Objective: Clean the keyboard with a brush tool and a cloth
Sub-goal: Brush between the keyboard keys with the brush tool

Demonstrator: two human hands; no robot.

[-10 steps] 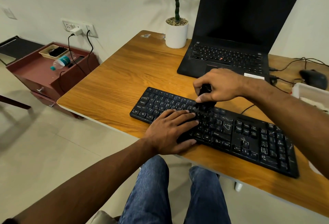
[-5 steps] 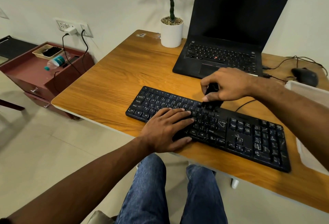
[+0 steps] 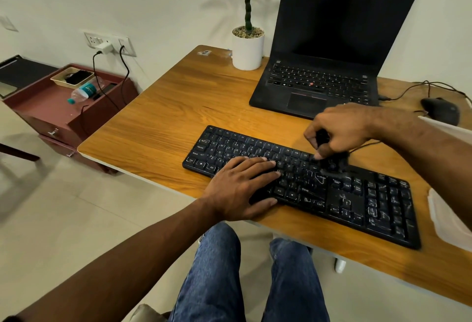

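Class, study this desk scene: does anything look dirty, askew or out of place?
Yes. The keyboard lies at a slant to the desk edge, and pale smears mark its right-side keys. On the side cabinet, a water bottle lies on its side rather than upright.

Desk (image 3: 163, 127) with keyboard (image 3: 357, 194), laptop (image 3: 319, 86)

place: office or home study | desk (image 3: 163, 127): wood-grain top sitting against a plain wall | far right: laptop (image 3: 324, 66) standing open, mouse (image 3: 440, 110) lying beside it | far left: chargers hanging from wall sockets (image 3: 109, 44) over a maroon drawer unit (image 3: 51, 114)
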